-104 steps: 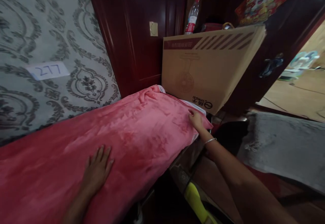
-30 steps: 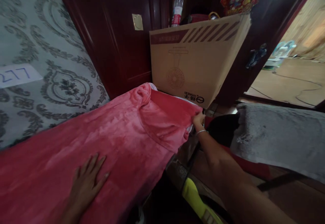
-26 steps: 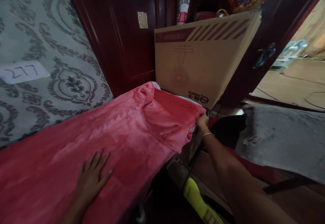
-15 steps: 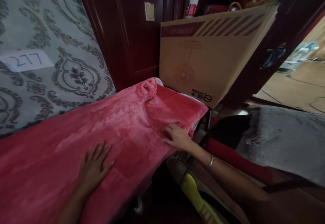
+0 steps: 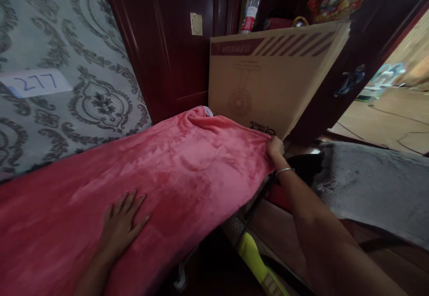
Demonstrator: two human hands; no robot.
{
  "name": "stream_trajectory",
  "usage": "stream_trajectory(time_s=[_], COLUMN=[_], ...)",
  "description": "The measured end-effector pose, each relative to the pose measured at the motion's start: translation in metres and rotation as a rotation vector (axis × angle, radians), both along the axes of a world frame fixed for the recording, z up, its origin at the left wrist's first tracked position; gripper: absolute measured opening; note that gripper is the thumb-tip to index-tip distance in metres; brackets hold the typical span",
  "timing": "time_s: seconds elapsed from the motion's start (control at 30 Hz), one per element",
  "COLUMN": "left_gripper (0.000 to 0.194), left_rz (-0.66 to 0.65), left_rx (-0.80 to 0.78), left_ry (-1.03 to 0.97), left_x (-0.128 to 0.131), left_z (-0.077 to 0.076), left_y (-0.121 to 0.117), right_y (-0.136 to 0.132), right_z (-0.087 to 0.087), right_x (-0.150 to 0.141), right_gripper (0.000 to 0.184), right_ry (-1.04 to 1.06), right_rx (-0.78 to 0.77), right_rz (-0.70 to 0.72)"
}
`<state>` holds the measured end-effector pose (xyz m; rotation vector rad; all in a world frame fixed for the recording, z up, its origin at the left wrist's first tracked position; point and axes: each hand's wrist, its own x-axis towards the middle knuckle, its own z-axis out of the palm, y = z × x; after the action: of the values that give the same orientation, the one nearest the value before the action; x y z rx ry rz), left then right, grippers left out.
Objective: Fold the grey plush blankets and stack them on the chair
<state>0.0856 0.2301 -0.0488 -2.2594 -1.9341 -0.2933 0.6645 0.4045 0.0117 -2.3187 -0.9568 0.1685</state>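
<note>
A pink plush blanket [image 5: 174, 171] covers a long, narrow surface beside the wall. My left hand [image 5: 122, 222] lies flat on it at the lower left, fingers spread. At the far right corner my right hand [image 5: 275, 148], with a silver bangle on the wrist, is closed on the blanket's edge and holds it over that corner. Some bunched folds show at the far left corner, where a bit of white cloth peeks out. The tips of my right fingers are partly hidden.
A large cardboard box [image 5: 268, 81] stands just behind the blanket, near a plastic bottle [image 5: 250, 12]. Dark red doors rise behind. A grey fringed cover [image 5: 375, 188] lies to the right. Below the blanket's near edge is a yellow-green object [image 5: 253, 255]. Patterned wallpaper [image 5: 100, 95] is at left.
My right hand has moved right and away from me to the far corner, drawing the folded-back blanket flap out over it. My left hand has stayed in place.
</note>
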Motion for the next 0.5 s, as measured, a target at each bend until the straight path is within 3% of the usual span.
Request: stream_trajectory(time_s=[0.17,0.3,0.4,0.5], left_gripper=[0.069,0.068,0.067,0.067], left_rz=[0.018,0.028,0.02,0.017], left_rx=[-0.032,-0.05,-0.042,-0.012], left_ry=[0.019,0.021,0.017,0.013], left_x=[0.001,0.001,0.0,-0.003], left_z=[0.001,0.004,0.001,-0.005], left_y=[-0.001,-0.003,-0.004,-0.005], right_y=[0.01,0.01,0.011,0.025], right_z=[-0.03,-0.049,-0.051,-0.042], right_x=[0.003,0.0,-0.006,-0.019], right_gripper=[0.037,0.034,0.037,0.044], right_ry=[0.036,0.023,-0.034,-0.127], right_rx=[-0.091,-0.102,-0.052,0.037], right_rz=[-0.113,-0.119,-0.085,0.025])
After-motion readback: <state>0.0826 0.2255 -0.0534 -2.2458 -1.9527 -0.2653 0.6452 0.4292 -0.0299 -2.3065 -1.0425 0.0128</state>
